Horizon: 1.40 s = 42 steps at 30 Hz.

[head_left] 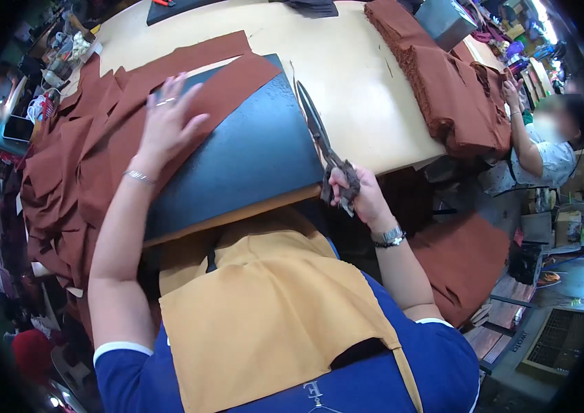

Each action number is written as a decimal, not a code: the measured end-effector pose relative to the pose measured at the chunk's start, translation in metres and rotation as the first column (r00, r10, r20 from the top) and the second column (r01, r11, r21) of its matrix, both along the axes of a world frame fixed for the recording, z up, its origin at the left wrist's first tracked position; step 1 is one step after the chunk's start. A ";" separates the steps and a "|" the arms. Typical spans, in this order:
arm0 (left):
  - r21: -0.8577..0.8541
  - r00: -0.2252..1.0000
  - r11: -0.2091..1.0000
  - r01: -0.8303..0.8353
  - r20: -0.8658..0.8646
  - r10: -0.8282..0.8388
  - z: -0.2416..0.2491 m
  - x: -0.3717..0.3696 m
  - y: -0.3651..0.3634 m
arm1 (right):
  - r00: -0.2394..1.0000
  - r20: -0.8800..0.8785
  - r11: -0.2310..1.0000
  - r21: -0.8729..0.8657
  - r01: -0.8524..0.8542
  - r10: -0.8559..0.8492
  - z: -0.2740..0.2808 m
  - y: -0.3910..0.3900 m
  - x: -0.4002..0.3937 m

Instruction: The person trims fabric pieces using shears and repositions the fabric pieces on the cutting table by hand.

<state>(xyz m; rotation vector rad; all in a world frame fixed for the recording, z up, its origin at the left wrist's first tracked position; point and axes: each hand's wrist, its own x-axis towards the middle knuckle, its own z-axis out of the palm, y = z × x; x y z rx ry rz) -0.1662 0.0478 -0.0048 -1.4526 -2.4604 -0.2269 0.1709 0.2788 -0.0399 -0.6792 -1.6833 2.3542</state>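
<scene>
My left hand (174, 115) lies with spread fingers on a strip of reddish-brown fabric (237, 86). The fabric runs diagonally over a dark blue cutting board (257, 148) and heaps up to the left. In my right hand (361, 196) is a pair of large shears (316, 120), gripped by wrapped handles beside the board's right edge. Their blades point away from me, apart from the fabric, and look close together.
A thick stack of reddish-brown fabric (443, 89) lies at the table's right, with a grey metal block (445, 24) on it. A co-worker (539, 151) sits beyond it. More brown fabric (464, 258) hangs below the table (354, 76). A red-handled tool (163, 3) lies at the far edge.
</scene>
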 end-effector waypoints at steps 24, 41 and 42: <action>-0.040 0.967 0.998 0.048 0.253 -0.037 -0.017 0.062 0.018 | 0.811 0.578 0.795 0.448 -0.409 0.091 0.142 0.082 0.125; -0.055 0.879 0.985 0.161 0.462 -0.118 0.002 0.099 -0.024 | 0.978 0.015 0.883 -0.434 -0.181 0.208 0.009 -0.039 0.054; -0.102 0.895 0.979 0.177 0.430 -0.117 0.004 0.103 -0.029 | 0.979 0.024 0.894 -0.412 -0.175 0.203 0.007 -0.039 0.052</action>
